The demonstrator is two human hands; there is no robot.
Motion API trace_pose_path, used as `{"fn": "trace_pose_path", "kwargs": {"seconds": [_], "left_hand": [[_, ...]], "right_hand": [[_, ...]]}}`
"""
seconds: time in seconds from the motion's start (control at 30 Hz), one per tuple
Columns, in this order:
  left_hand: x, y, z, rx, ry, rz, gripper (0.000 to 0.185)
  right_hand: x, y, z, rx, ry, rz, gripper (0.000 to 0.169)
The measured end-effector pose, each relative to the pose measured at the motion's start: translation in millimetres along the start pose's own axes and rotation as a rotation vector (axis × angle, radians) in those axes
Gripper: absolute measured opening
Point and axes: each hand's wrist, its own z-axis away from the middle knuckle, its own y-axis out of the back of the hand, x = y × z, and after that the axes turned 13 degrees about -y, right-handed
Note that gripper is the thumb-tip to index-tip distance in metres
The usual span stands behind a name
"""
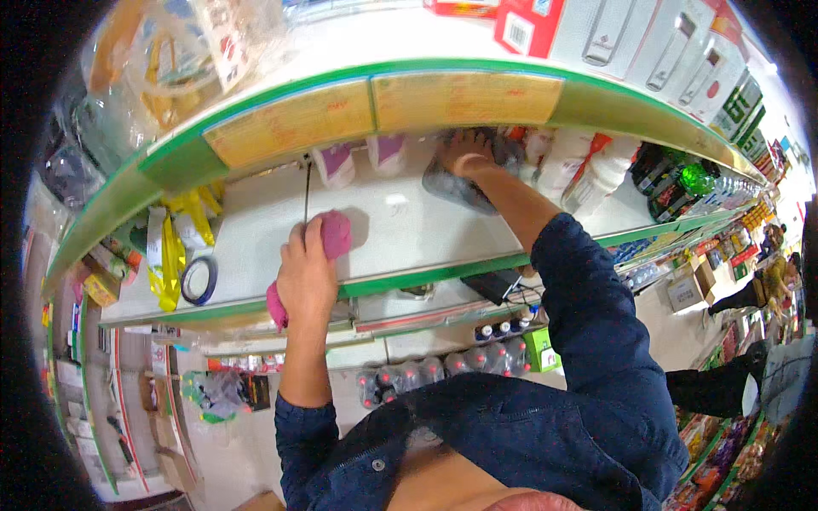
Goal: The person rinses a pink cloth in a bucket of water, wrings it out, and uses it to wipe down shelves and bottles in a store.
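My left hand [305, 271] grips a pink cloth [335, 234] at the front of a white shelf [409, 236] with a green edge. One end of the cloth bulges past my fingers onto the shelf; another part hangs below by my wrist. Toward the back of that shelf, my right hand [470, 153] has its fingers over a dark, see-through plastic-wrapped item [447, 182], blurred and partly hidden by my forearm. Left of it stand two white-and-purple containers [335, 166], their tops hidden by the shelf above. White bottles [601, 172] stand to the right of my right forearm.
A tape roll [199, 280] and yellow packets [165, 259] lie on the shelf's left. Above, a green-edged shelf with yellow label strips [466, 99] overhangs my hands. Packs of bottles [441, 367] stand below. Another person [770, 284] is in the aisle at right, near a cardboard box [690, 285].
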Motion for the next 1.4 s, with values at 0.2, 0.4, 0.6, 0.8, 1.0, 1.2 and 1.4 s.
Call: {"fn": "trace_pose_path", "kwargs": {"seconds": [0.2,0.4,0.6,0.8,1.0,1.2,1.4], "left_hand": [[-5,-5,4,0.033,-0.008,-0.055,0.053],[-5,-7,4,0.0,0.003,-0.022,0.057],[0,-3,-1,-0.018,-0.005,-0.008,0.055],[-8,1,9,-0.011,0.008,0.011,0.054],[-54,19,-4,0.04,0.128,-0.013,0.051],[-125,10,1,-0.104,0.25,-0.106,0.06],[-81,35,-26,-0.364,0.239,-0.245,0.072]], "right_hand": [[-45,-12,23,0.133,0.35,0.083,0.034],[-41,-4,15,-0.181,0.614,0.008,0.039],[2,-27,24,-0.265,0.583,-0.059,0.065],[74,-12,74,-0.202,1.046,-0.136,0.059],[63,1,88,-0.194,1.176,-0.076,0.058],[-84,-11,123,-0.36,1.302,-0.143,0.054],[-87,-16,123,-0.349,1.293,-0.176,0.056]]}}
